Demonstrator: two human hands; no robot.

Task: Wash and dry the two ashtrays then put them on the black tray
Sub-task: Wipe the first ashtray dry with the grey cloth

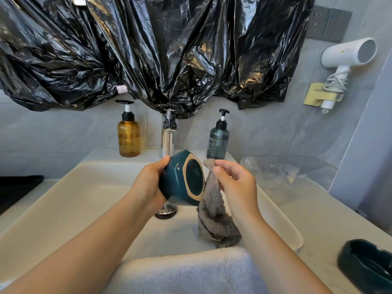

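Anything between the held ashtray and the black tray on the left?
Nothing visible. The left hand holds the ashtray above the sink; the black tray lies left, beyond the bare sink rim, and is only partly in frame.

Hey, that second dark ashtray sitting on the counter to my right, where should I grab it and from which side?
Probably by its thick rounded rim, coming from above. The second ashtray sits upright, open side up, on the counter, so fingers can hook over the wall nearest you. The right hand is closer but pinches the grey cloth; the left hand holds the other ashtray.
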